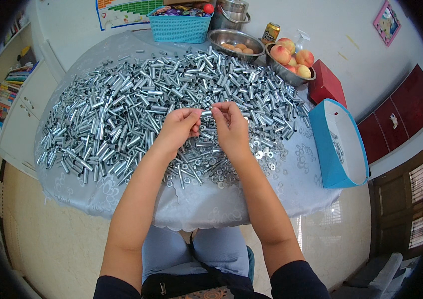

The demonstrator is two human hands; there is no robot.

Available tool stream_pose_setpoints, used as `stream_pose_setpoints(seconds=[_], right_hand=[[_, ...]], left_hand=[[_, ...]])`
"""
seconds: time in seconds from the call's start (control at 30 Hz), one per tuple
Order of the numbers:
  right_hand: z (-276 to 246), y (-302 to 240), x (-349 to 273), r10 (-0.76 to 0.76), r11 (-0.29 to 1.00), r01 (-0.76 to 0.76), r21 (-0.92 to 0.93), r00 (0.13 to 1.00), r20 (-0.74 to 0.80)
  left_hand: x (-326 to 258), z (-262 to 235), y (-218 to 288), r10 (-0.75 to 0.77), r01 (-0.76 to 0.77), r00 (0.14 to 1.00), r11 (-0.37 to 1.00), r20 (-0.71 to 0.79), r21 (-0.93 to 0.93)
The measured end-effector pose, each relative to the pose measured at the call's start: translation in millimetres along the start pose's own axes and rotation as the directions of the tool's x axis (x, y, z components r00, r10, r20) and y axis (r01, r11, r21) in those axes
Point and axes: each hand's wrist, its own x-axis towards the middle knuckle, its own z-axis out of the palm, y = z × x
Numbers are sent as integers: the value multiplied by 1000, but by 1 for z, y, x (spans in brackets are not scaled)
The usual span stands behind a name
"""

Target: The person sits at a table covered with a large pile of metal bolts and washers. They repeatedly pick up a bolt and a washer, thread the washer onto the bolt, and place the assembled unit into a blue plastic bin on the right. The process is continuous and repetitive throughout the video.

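My left hand (182, 128) and my right hand (232, 130) meet over the middle of a wide heap of silver metal tubes (116, 99). Between their pinched fingertips lies a short silver metal tube (206, 113), its ends partly hidden by the fingers. Loose flat washers (260, 153) lie scattered by my right wrist and forearm. Thin bolts (181, 175) are strewn between my forearms, close to the near edge of the heap.
A blue open box (327, 154) with a few metal parts inside stands at the right. Along the back are a turquoise basket (180, 29), a steel bowl of eggs (239, 39), a bowl of peaches (291, 75), a can (270, 33) and a red box (327, 82).
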Motion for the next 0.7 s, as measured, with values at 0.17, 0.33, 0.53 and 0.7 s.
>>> stream_pose_setpoints(seconds=[0.17, 0.33, 0.53, 0.7], right_hand=[[-1, 6, 5, 33, 988, -28, 149, 999, -31], [-2, 4, 5, 73, 959, -84, 271, 996, 53], [-7, -5, 7, 151, 919, -190, 346, 979, 138], [-18, 0, 11, 214, 923, -270, 274, 953, 217]], left_hand=[[1, -1, 0, 8, -8, 1000, 999, 6, -45], [1, -4, 1, 11, -12, 1000, 995, -13, -100], [-1, -2, 4, 2, -2, 1000, 990, -3, -143], [-1, -2, 5, 4, -3, 1000, 996, 15, -87]])
